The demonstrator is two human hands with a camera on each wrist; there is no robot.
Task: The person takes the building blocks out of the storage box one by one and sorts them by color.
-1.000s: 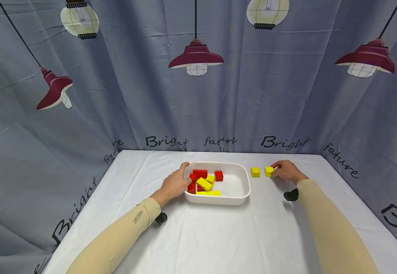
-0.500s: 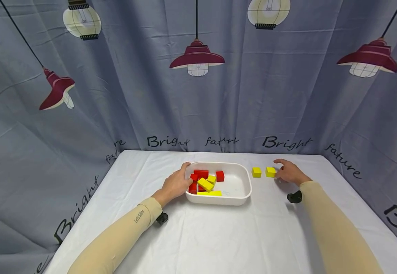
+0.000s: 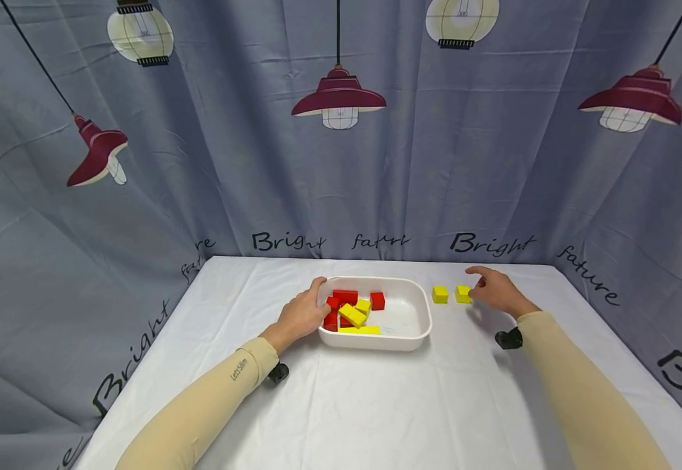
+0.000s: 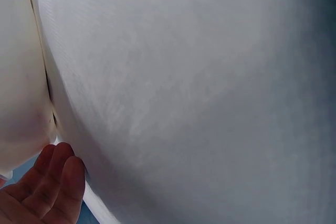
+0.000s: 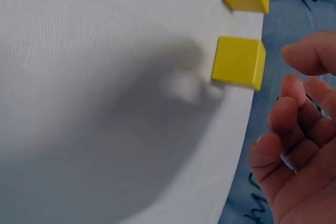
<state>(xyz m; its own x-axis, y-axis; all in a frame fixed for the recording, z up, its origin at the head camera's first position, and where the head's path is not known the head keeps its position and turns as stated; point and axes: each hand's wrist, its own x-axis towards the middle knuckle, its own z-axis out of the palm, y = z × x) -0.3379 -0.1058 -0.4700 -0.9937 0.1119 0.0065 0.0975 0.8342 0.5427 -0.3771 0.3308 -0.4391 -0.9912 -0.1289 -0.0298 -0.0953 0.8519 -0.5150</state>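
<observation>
My left hand [image 3: 298,315] grips the left end of a white plastic tray [image 3: 376,343], thumb over the rim. In the left wrist view its fingers [image 4: 72,179] lie against the tray's outer wall [image 4: 21,87]. Red blocks [image 3: 345,297] and yellow blocks [image 3: 353,316] are heaped at the tray's left, with one red cube [image 3: 377,301] apart from them. Right of the tray, two yellow cubes stand in a row, a nearer-to-tray cube [image 3: 439,295] and an outer cube [image 5: 236,62]. Beside the outer one hovers my right hand [image 3: 498,294], index finger extended, others loosely bent, holding nothing.
A white cloth [image 3: 370,411] covers the table. Behind it hangs a grey-blue curtain [image 3: 247,163] printed with lamps and lettering, close to the table's back edge. A black wrist camera [image 3: 509,338] sits under the right sleeve.
My right hand has let go of the outer yellow cube, which stays standing on the cloth, and its index finger has straightened and lifted. The left hand and tray hold still.
</observation>
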